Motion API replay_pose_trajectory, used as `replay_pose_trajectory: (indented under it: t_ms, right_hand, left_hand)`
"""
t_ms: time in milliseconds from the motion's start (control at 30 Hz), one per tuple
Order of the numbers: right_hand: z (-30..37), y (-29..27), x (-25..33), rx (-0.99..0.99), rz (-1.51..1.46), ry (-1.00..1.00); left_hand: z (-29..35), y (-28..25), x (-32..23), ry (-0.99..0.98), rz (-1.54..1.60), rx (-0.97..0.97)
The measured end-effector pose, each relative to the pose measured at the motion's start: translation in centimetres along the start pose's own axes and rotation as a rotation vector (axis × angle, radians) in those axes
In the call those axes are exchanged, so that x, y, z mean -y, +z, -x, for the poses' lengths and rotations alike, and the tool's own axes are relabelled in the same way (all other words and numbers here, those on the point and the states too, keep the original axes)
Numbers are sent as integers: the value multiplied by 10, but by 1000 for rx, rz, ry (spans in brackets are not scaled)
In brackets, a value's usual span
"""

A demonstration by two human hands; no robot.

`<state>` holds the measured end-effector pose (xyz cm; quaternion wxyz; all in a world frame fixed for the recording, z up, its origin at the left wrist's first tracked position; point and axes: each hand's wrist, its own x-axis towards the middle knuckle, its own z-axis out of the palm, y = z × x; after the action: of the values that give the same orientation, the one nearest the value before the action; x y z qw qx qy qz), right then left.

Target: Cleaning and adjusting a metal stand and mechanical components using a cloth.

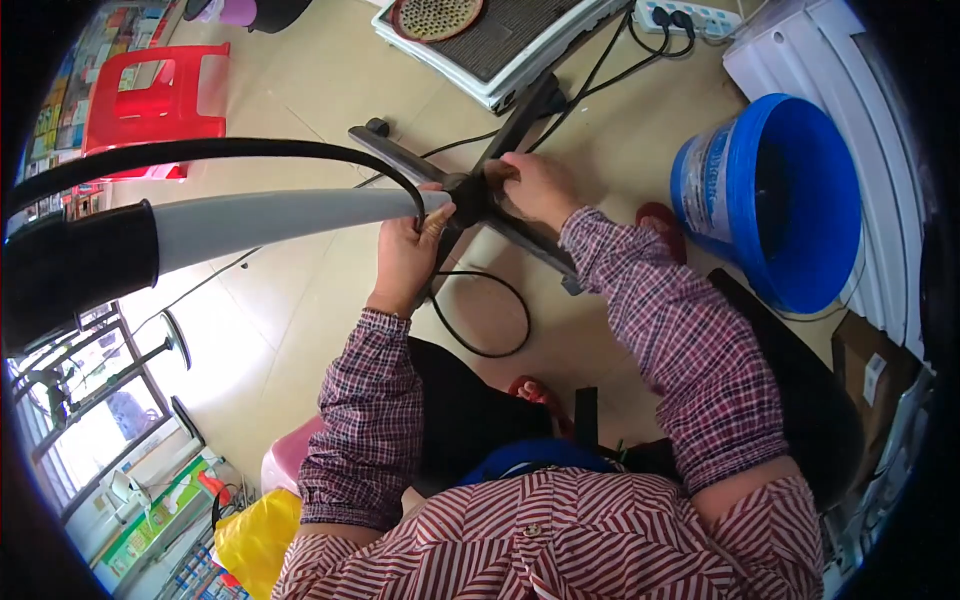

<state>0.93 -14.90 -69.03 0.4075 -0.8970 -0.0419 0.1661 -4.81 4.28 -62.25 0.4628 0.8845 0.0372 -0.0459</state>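
A light grey pole (280,217) slants in from the left, with a black collar (90,260) at its near, thick end. Its thin end meets the hub of a dark, cross-shaped stand base (525,242) with long legs. My left hand (403,258) is closed around the pole close to the hub. On the hub's other side, my right hand (540,192) has its fingers curled onto the base; the fingertips are partly hidden. A thick black cable (240,148) arches over the pole to my left hand, and a loop of cable (527,320) hangs below the base.
A blue bucket (745,200) stands at the right beside a white ribbed panel (830,110). At the far side are a white-framed appliance (500,85) and a power strip (700,20). A red plastic stool (155,95) is far left; a yellow bag (258,540) lies near left.
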Motion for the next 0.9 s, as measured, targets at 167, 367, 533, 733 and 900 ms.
replay_pose_trajectory:
  t_ms: [167,367,533,733,900]
  right_hand:
    - [-7,24,-32,124,92,61]
    - [-1,19,-36,129,-69,13]
    - [47,52,23,-338,107,-211]
    - [55,15,17,235,227,16]
    - [91,1,-23,238,270,-43]
  left_hand:
    - [-5,11,-15,-27,22,53]
    - [1,6,-1,44,-114,6]
    - [-1,4,-4,67,-146,-6]
    - [1,6,-8,53,-248,-19]
    - [3,10,-9,91,-315,-70]
